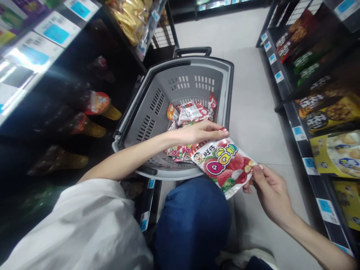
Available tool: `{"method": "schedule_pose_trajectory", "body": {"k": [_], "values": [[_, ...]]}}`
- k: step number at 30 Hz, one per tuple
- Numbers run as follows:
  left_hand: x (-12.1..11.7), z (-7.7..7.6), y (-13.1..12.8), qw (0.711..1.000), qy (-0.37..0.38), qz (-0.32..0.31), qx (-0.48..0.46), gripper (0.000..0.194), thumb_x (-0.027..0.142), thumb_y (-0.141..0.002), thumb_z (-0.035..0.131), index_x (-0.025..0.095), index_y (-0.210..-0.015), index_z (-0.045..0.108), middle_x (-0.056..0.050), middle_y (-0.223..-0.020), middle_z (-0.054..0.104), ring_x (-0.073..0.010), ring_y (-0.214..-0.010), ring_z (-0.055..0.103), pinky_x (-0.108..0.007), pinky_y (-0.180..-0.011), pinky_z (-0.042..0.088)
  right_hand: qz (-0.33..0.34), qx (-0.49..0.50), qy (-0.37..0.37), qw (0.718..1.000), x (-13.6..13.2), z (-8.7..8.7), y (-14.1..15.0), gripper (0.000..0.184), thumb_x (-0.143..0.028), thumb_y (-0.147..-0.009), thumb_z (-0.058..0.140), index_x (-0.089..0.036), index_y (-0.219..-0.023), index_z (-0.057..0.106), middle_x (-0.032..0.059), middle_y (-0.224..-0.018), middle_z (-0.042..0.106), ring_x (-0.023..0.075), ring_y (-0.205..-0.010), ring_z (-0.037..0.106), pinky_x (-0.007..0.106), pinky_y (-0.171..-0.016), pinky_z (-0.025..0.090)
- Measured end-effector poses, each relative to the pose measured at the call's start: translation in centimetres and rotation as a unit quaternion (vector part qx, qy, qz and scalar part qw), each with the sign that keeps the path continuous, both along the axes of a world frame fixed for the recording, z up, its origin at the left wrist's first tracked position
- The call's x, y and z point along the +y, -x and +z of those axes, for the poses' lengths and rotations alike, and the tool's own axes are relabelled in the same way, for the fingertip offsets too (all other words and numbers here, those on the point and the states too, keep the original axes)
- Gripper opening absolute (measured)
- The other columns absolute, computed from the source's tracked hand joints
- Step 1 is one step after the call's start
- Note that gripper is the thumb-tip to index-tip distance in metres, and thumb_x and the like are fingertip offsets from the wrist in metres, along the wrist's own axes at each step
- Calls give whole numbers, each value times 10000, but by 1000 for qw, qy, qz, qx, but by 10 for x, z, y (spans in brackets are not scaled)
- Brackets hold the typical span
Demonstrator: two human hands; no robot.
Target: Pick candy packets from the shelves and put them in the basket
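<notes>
"Candy packet point(229, 161) held at both ends! Left hand point(201, 131) pinches its upper edge, right hand point(274, 191) grips the lower right corner, fingers closed on both sides!"

"So neither hand is nearer, and its long axis slants from upper left down to lower right, between them!"

"And the shopping basket point(180, 173)?"

"Just beyond, up and to the left, rim right behind the packet! Left forearm point(132, 155) cuts across the opening, small packets point(194, 112) inside, knee point(194, 217) below!"
</notes>
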State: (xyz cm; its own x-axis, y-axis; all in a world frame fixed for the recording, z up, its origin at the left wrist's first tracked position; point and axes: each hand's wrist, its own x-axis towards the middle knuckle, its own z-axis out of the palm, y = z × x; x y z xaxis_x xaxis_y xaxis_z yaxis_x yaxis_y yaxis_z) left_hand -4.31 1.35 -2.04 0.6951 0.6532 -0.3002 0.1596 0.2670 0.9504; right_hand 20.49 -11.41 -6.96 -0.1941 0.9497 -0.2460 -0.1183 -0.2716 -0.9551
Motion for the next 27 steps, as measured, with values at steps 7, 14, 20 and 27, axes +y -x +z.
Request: {"method": "schedule_pose_trajectory", "body": {"k": [7, 14, 20, 27], "values": [[-2, 6, 1, 993, -108, 35, 27, 348, 461, -890, 713, 150, -762, 626, 20, -610, 498, -62, -510, 428, -215, -464, 283, -15, 13, 11, 1000, -1, -2, 2, 408, -500, -982, 617, -190, -717, 632, 8, -628, 580, 109, -576, 523, 220, -542, 449], [-6, 12, -4, 980, -180, 82, 17, 385, 488, -894, 696, 157, -722, 600, 28, -604, 465, -63, -522, 399, -225, -470, 264, -42, -10, -17, 999, -1, 11, 4, 359, -494, -959, 654, -195, -760, 649, 8, -652, 613, 104, -565, 555, 212, -533, 469], [-8, 8, -8, 963, -254, 85, -37, 399, 536, -912, 666, 141, -867, 700, 13, -658, 527, -69, -582, 447, -209, -516, 332, -34, -48, -29, 998, -8, 20, 14, 331, -333, -756, 884, -208, -988, 684, 37, -885, 738, 129, -691, 669, 202, -591, 567], [3, 21, 8, 969, -224, -15, -108, 576, 515, -596, 947, 142, -961, 701, -77, -908, 700, -149, -806, 648, -251, -709, 540, -72, -44, -80, 993, -3, 28, 11, 170, -248, -803, 834, -203, -904, 704, -15, -703, 674, 105, -513, 624, 181, -444, 521]]}}
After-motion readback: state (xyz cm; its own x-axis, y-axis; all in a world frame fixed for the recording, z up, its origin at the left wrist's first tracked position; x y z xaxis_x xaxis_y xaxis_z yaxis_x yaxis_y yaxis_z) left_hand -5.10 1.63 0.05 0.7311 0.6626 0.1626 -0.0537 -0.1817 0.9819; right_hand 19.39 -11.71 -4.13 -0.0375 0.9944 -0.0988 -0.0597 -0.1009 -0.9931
